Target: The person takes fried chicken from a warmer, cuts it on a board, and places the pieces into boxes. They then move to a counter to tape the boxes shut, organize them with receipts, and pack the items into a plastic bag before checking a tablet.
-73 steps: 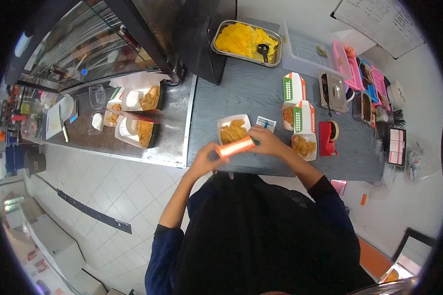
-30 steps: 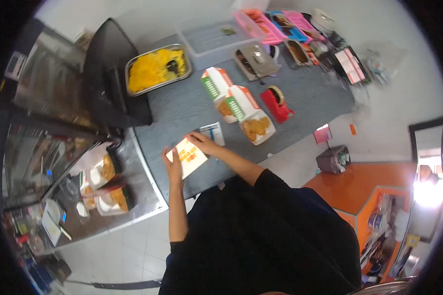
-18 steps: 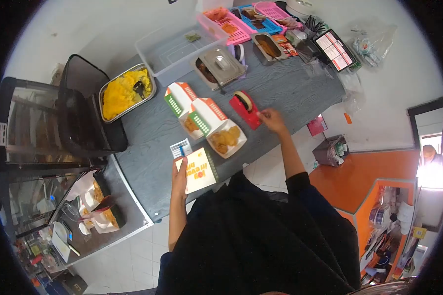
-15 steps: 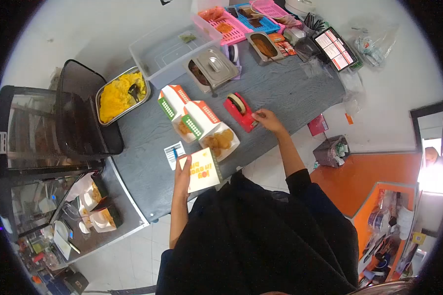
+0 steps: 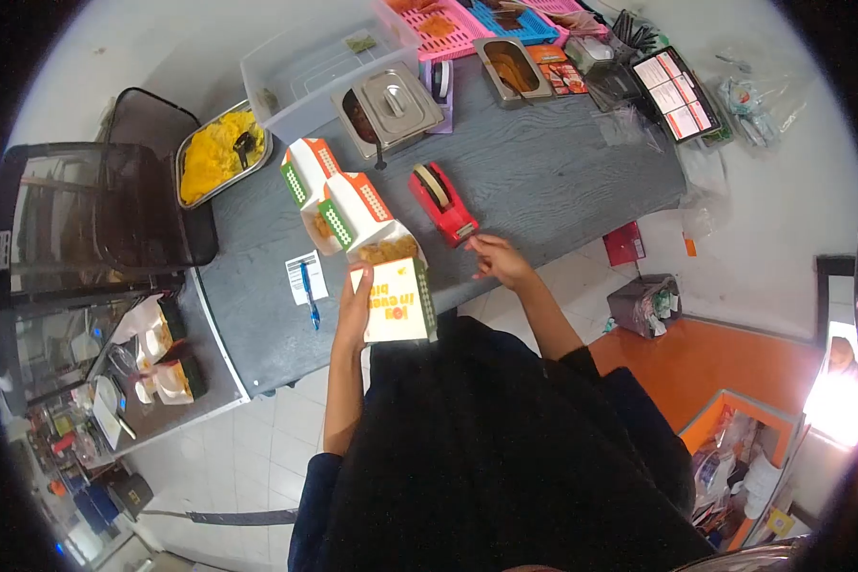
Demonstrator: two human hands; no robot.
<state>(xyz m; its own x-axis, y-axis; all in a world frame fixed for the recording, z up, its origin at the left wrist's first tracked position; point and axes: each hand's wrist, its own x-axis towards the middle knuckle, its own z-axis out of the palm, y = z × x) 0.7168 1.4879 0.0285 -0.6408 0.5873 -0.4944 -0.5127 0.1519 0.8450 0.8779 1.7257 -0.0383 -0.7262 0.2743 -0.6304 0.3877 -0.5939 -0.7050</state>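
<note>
My left hand (image 5: 355, 310) grips a closed cardboard food box (image 5: 397, 310) with a cream top, orange lettering and green patterned sides, held at the table's front edge. Just off the cutting end of a red tape dispenser (image 5: 441, 205), my right hand (image 5: 501, 262) has its fingers pinched together. Whatever is between those fingertips is too small to make out. Behind the held box stand two open food boxes, one nearer (image 5: 360, 205) and one farther (image 5: 309, 172), with fried pieces (image 5: 388, 250) inside. A blue pen (image 5: 310, 297) lies across a printed paper slip (image 5: 297, 272) to the left.
A tray of yellow food (image 5: 210, 162), a clear plastic tub (image 5: 305, 81) and a lidded steel pan (image 5: 398, 105) line the back. Farther right are another steel pan (image 5: 513, 71), pink and blue baskets, and a tablet (image 5: 675, 95). A glass cabinet (image 5: 86, 210) stands left.
My right hand has come away from the dispenser's cutting end, a little toward me. The held box is now straighter, its green side showing. The view has shifted slightly.
</note>
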